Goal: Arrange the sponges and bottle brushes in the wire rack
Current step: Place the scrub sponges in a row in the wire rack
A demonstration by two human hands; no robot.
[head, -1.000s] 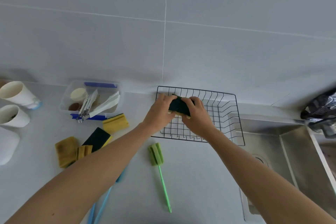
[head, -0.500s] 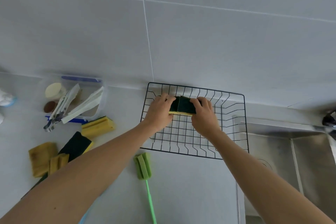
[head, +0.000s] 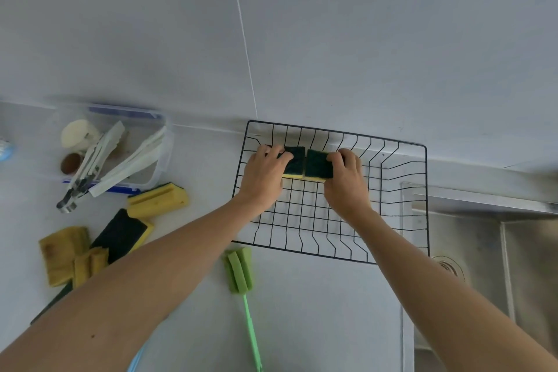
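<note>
A black wire rack (head: 404, 208) sits on the counter against the wall. Inside it, near the far wall, two green-topped yellow sponges lie side by side. My left hand (head: 264, 178) grips the left sponge (head: 295, 162). My right hand (head: 344, 183) grips the right sponge (head: 317, 165). A green bottle brush (head: 240, 270) lies on the counter in front of the rack. More sponges lie at the left: a yellow sponge (head: 157, 198), a dark-topped sponge (head: 120, 234) and a worn yellow sponge (head: 62, 254). A blue brush handle (head: 136, 361) shows under my left arm.
A clear plastic box (head: 151, 178) with tongs and small items stands at the far left by the wall. A steel sink (head: 483, 251) lies right of the rack, its rim under the rack's right edge. The tiled wall rises right behind the rack.
The two sponges, held together as one block before, are now parted side by side lower in the rack. My head has moved closer and rightward.
</note>
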